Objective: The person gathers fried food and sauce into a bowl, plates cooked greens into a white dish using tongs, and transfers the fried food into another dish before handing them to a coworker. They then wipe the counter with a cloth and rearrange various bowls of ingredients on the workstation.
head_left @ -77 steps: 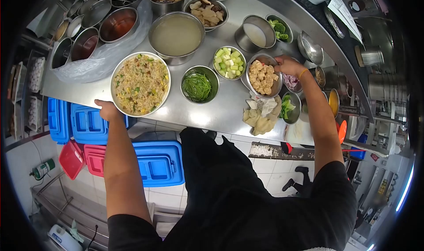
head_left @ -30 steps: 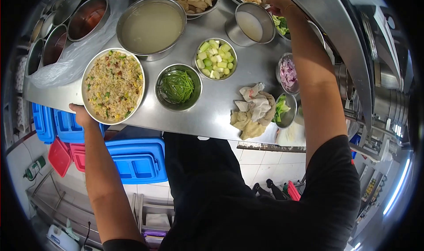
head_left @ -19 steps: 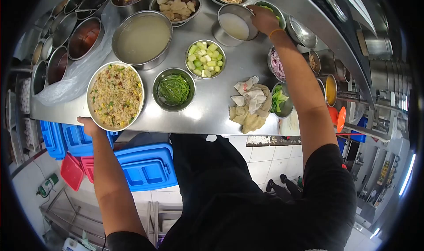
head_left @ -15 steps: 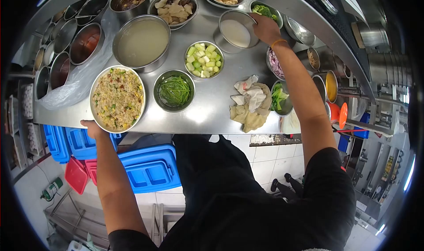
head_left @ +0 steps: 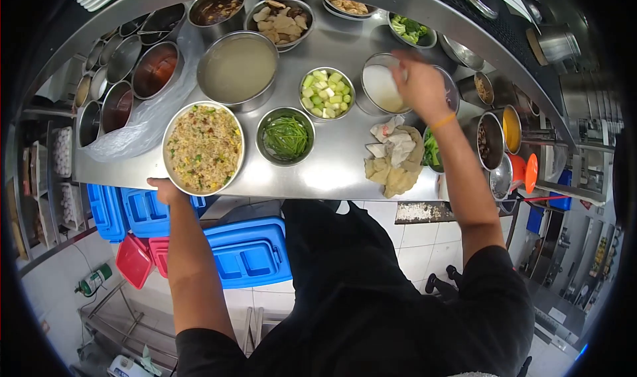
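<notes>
A round plate of fried rice (head_left: 203,148) sits at the front edge of the steel counter. My left hand (head_left: 167,190) is at its lower left rim, palm turned up and thumb out; the plate hides the fingers, which seem to grip it from below. My right hand (head_left: 423,85), smeared by motion, hovers by the right rim of a metal bowl with whitish liquid (head_left: 379,84). Its fingertips are too blurred to show whether they hold anything. Nearby are a bowl of broccoli (head_left: 410,29), a bowl of cut pale-green vegetable (head_left: 326,93) and a bowl of green strips (head_left: 286,135).
A pot of cloudy liquid (head_left: 237,68) stands behind the plate. Crumpled cloths (head_left: 395,159) lie at the front right. Pots of sauce (head_left: 156,70) and clear plastic sheeting (head_left: 142,128) line the left. Blue lids (head_left: 247,257) are below the counter; a person's feet (head_left: 441,281) show behind.
My right hand has drawn back from beside the broccoli bowl toward me. The whole view has shifted, so the counter appears farther right. My left hand stays at the plate.
</notes>
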Demonstrator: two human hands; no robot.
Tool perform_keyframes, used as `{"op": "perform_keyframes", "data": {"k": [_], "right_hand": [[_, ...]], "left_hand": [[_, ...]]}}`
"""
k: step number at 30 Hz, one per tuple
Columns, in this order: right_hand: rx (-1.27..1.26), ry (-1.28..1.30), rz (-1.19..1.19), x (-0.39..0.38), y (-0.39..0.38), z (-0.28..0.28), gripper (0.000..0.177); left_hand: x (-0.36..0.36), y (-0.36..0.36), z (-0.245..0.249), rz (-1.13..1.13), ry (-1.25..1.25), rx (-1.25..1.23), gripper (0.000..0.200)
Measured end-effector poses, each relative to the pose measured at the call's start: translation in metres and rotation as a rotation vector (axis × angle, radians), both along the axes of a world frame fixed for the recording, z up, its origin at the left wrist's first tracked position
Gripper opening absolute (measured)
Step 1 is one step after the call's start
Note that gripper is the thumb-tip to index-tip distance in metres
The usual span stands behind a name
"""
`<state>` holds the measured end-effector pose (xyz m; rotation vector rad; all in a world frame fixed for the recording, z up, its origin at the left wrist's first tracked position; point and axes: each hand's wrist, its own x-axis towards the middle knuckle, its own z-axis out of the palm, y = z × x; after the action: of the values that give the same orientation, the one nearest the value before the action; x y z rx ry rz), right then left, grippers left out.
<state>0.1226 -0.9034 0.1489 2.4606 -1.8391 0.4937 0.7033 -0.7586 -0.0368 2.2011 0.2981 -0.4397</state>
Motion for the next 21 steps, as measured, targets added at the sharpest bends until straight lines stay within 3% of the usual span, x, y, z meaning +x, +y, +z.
{"op": "perform_keyframes", "data": {"k": [1, 3, 5, 11, 17, 18, 21], "right_hand": [[0.042, -0.06, 0.065, 0.019, 0.019, 0.008, 0.04], [0.37, -0.064, 0.124, 0.061, 0.059, 0.02, 0.038], [0.356, -0.039, 0.175, 0.079, 0.081, -0.006, 0.035], [0.305, -0.419, -0.059, 0.098, 0.09, -0.064, 0.02], [0.168, -0.522, 0.057, 0.115, 0.067, -0.079, 0.015], [0.119, -0.503, 0.1, 0.114, 0.059, -0.09, 0.017], [0.16, -0.523, 0.129, 0.114, 0.053, -0.096, 0.021]], "left_hand": [[0.0, 0.0, 0.0, 0.004, 0.01, -0.009, 0.099], [-0.005, -0.002, 0.008, 0.016, 0.039, -0.02, 0.1], [-0.003, 0.0, 0.008, 0.005, 0.042, -0.018, 0.1], [-0.015, -0.002, 0.021, -0.008, 0.027, -0.035, 0.099], [0.031, 0.002, -0.044, -0.001, -0.063, 0.067, 0.1], [0.012, 0.0, -0.019, 0.056, -0.007, -0.017, 0.099], [0.006, -0.001, -0.009, -0.003, 0.001, -0.017, 0.099]]}}
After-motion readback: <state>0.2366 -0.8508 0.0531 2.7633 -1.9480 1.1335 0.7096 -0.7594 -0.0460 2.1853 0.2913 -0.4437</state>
